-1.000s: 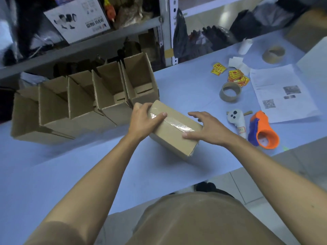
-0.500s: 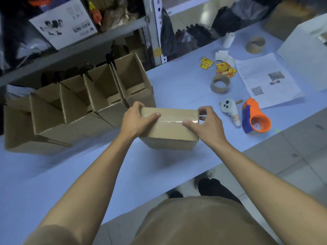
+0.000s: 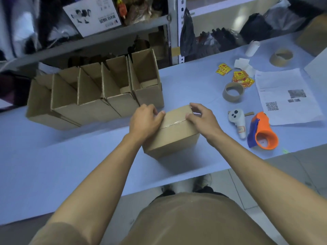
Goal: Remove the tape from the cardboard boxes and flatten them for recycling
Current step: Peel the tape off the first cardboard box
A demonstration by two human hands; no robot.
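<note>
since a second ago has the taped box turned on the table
Yes. The taped box has swung round: its tape seam earlier ran toward the orange tape dispenser; it now angles up toward the empty tape roll.

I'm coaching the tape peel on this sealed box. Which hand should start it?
Right hand: its fingertips sit at the tape end on the box edge. Left hand grips the other end, steadying.

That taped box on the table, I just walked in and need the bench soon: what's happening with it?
A person holds the sealed cardboard box on the blue table. The left hand steadies one end while the right hand picks at the clear tape along the top seam. The tape is still on. Opened boxes stand in a row behind.
</note>
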